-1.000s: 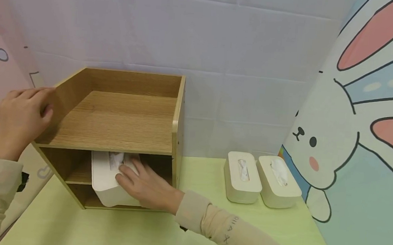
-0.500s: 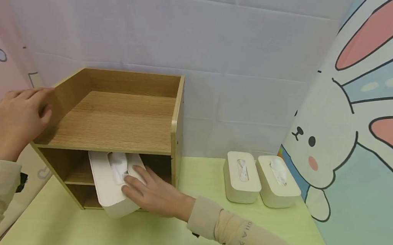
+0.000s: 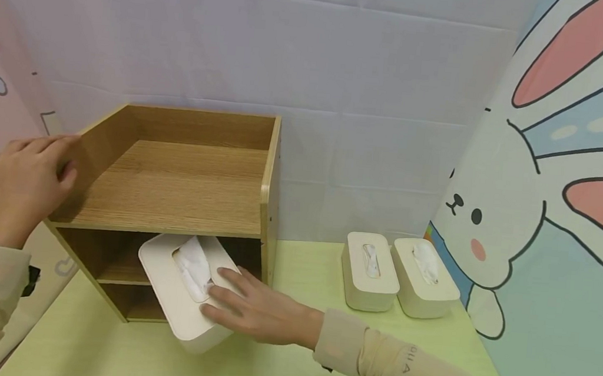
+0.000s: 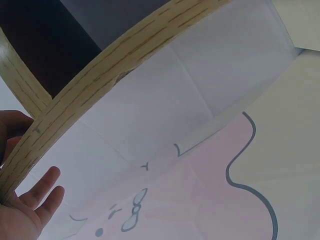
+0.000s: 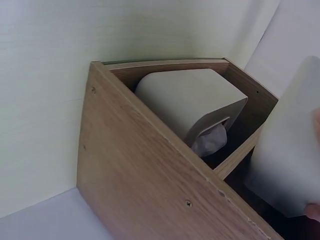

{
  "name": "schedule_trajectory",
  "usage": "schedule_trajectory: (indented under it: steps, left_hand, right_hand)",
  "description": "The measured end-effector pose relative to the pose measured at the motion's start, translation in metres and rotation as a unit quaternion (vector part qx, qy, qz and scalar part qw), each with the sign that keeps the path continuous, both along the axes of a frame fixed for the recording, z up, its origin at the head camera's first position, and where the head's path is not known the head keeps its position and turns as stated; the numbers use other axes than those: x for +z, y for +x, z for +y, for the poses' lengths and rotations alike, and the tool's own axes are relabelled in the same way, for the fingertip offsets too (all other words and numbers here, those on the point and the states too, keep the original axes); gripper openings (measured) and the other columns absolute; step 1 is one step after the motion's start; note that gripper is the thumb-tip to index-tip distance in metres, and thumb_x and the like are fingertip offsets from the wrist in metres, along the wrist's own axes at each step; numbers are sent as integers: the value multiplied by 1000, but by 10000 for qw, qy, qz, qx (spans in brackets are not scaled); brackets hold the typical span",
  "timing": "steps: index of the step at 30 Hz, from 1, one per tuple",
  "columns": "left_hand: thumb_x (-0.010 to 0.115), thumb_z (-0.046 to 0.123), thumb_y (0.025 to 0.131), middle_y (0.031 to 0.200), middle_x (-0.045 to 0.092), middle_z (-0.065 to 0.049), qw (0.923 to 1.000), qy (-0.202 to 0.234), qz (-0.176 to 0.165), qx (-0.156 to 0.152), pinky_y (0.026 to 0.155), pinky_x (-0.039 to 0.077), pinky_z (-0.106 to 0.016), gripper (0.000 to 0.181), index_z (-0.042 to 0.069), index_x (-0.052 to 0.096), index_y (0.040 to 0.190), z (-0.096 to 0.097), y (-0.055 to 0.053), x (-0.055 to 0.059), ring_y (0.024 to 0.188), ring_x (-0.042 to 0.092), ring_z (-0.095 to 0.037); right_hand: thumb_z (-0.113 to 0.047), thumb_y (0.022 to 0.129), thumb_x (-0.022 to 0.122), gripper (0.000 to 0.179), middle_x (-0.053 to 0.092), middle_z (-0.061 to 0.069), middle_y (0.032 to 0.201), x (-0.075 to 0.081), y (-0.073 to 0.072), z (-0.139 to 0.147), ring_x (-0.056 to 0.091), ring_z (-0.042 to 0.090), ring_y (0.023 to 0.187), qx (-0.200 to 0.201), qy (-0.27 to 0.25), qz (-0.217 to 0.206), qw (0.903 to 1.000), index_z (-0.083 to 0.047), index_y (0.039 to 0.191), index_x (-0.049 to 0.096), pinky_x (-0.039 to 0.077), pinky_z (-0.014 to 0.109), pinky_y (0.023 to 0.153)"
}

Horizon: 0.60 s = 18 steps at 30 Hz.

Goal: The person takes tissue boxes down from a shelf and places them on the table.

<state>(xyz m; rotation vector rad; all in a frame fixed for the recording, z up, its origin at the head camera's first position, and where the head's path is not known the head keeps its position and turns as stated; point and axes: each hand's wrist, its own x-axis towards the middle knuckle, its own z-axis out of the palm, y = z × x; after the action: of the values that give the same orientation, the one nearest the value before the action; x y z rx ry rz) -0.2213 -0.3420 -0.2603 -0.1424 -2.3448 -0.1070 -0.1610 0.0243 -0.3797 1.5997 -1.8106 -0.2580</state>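
While right hand (image 3: 262,309) grips tissue box (image 3: 186,302) | lower box (image 5: 192,97) | right-wrist view only

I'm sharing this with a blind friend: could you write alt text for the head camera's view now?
A person's right hand holds a white tissue box at the front opening of a wooden shelf, while the left hand grips the shelf's left edge. Two more tissue boxes stand side by side on a green table at right, near a cartoon rabbit.
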Motion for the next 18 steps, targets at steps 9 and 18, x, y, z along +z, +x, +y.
schedule_trajectory:
  steps: [9,18]
  left_hand:
    - [52,7,79,115,58,-27,10000,-18,-50,56,90,37,-57,39,1,55,117,-1,1,0,102,46,-46]
    - [52,7,78,113,59,-26,9999,-18,133,-54,89,37,-56,37,2,57,114,-2,-1,-1,101,47,-46]
  right_hand:
    - [-6,94,36,42,49,9,127,4,9,24,41,40,125,387,337,-78,9987,-15,135,38,43,48,98]
    - [3,90,34,45,51,9,122,1,15,48,45,41,121,641,375,-43,9972,-15,131,41,42,51,99]
